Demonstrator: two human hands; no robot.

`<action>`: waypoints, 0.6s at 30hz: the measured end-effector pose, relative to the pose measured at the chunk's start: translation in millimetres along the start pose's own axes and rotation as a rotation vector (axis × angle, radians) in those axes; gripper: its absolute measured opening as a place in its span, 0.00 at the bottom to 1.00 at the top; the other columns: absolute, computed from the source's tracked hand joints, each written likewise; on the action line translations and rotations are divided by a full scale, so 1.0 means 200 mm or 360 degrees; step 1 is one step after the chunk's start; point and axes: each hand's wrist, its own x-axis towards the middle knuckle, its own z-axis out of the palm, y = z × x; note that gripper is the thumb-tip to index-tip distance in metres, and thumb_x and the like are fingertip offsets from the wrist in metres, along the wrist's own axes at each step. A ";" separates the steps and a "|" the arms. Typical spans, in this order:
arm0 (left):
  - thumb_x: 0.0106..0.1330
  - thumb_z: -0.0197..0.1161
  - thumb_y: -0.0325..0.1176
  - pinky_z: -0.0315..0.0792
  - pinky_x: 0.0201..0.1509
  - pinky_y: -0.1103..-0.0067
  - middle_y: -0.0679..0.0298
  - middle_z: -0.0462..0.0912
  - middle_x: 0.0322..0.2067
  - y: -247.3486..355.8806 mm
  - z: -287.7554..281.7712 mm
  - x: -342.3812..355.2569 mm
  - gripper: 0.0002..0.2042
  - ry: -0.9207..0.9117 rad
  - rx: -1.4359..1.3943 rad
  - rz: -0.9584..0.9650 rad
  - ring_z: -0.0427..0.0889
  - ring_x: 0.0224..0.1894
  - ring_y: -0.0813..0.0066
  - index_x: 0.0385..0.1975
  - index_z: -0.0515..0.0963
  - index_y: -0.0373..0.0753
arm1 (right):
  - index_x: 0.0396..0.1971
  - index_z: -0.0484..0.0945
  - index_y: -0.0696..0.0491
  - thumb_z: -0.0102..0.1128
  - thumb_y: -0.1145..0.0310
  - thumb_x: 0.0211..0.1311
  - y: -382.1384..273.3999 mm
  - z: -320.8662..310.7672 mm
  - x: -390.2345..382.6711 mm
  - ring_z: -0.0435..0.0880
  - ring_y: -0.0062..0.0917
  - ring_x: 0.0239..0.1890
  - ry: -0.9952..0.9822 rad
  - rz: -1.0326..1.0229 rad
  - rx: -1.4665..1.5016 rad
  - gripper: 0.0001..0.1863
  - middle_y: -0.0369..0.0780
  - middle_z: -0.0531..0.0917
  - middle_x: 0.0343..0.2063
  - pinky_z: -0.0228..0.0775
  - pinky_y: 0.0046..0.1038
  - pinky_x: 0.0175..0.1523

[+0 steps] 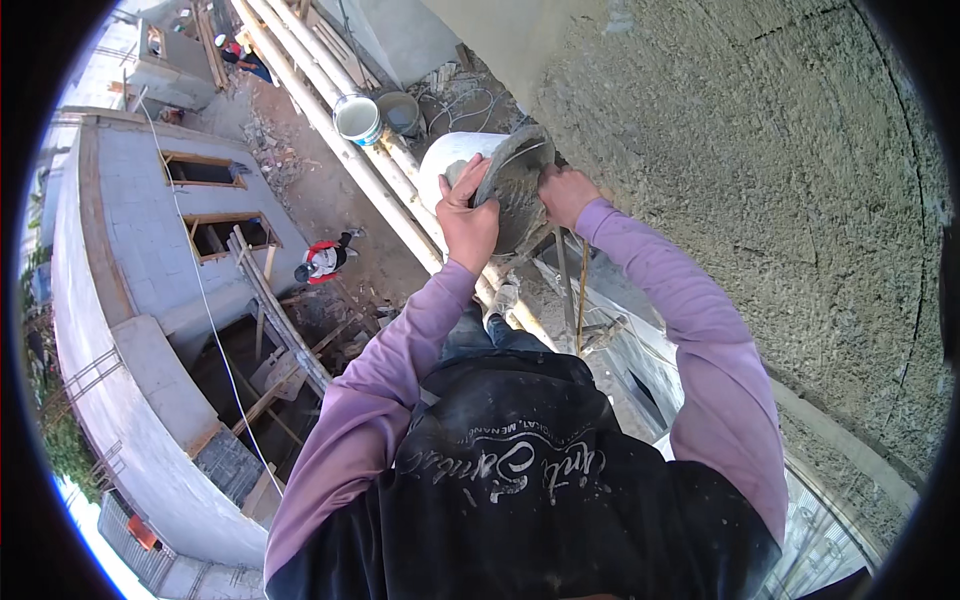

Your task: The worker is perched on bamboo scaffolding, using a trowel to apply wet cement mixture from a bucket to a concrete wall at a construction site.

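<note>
Ahead of my chest is a white bucket point(441, 158), tipped on its side and its rim crusted with grey mortar. Wet-looking mortar point(517, 196) coats the inside of its mouth, which faces toward me and the wall on the right. My left hand point(470, 217) is closed on the bucket's near left edge, fingers lying over the side. At the right edge of the mouth, my right hand point(569, 194) has its fingers curled at the rim; the fingertips are partly hidden. A rough, partly plastered wall point(720, 160) rises close to my right hand.
Long pale poles point(385, 215) run diagonally under me, high above the ground. A pale bucket point(358, 119) and a grey bucket point(399, 113) stand beyond them. Below left, a person in red and white point(322, 262) is near timber props point(285, 310). Another person point(243, 57) is farther off.
</note>
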 end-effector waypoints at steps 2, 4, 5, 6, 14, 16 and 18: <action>0.48 0.54 0.17 0.29 0.78 0.55 0.63 0.86 0.50 0.02 -0.04 0.03 0.24 -0.0066 -0.0044 -0.0004 0.73 0.66 0.65 0.47 0.84 0.38 | 0.33 0.85 0.57 0.65 0.65 0.48 0.02 0.02 0.07 0.87 0.42 0.41 -0.0152 -0.0153 0.0107 0.14 0.52 0.85 0.36 0.79 0.41 0.46; 0.47 0.55 0.17 0.30 0.78 0.56 0.63 0.86 0.50 0.02 -0.10 0.08 0.25 -0.0125 -0.0043 0.0004 0.73 0.66 0.66 0.47 0.84 0.38 | 0.36 0.84 0.58 0.63 0.64 0.52 0.04 0.03 0.11 0.86 0.45 0.39 -0.0278 -0.0072 0.0354 0.15 0.53 0.85 0.34 0.78 0.42 0.48; 0.47 0.55 0.17 0.31 0.78 0.56 0.63 0.86 0.49 0.02 -0.13 0.13 0.25 -0.0182 -0.0059 0.0025 0.73 0.66 0.66 0.48 0.83 0.38 | 0.36 0.84 0.58 0.63 0.64 0.52 0.05 0.07 0.14 0.86 0.45 0.39 -0.0274 -0.0081 0.0353 0.15 0.53 0.85 0.34 0.78 0.42 0.48; 0.47 0.55 0.17 0.31 0.78 0.56 0.63 0.86 0.49 0.04 -0.14 0.15 0.25 -0.0178 -0.0061 0.0018 0.73 0.66 0.66 0.48 0.83 0.38 | 0.37 0.83 0.58 0.63 0.63 0.54 0.05 0.15 0.15 0.85 0.47 0.41 -0.0098 -0.0086 0.0559 0.15 0.53 0.85 0.35 0.77 0.42 0.49; 0.44 0.54 0.15 0.48 0.77 0.65 0.61 0.85 0.50 -0.03 -0.29 0.31 0.28 -0.0196 -0.0191 -0.0155 0.76 0.62 0.68 0.51 0.82 0.34 | 0.44 0.81 0.58 0.64 0.63 0.58 -0.09 0.19 0.16 0.80 0.50 0.47 0.0051 -0.0176 0.1285 0.17 0.51 0.83 0.43 0.72 0.42 0.56; 0.45 0.53 0.13 0.57 0.66 0.70 0.61 0.85 0.48 -0.06 -0.32 0.34 0.29 -0.0065 -0.0456 -0.0340 0.78 0.55 0.71 0.52 0.81 0.33 | 0.44 0.81 0.58 0.65 0.62 0.58 -0.11 0.21 0.14 0.81 0.50 0.46 0.0245 -0.0214 0.1220 0.18 0.50 0.83 0.42 0.73 0.42 0.54; 0.45 0.51 0.09 0.76 0.45 0.82 0.61 0.85 0.43 -0.09 -0.37 0.34 0.31 0.0171 -0.0970 -0.0702 0.82 0.40 0.76 0.54 0.79 0.31 | 0.43 0.81 0.59 0.67 0.61 0.58 -0.11 -0.03 0.08 0.81 0.48 0.45 0.0225 -0.0072 0.1255 0.19 0.50 0.83 0.41 0.73 0.41 0.52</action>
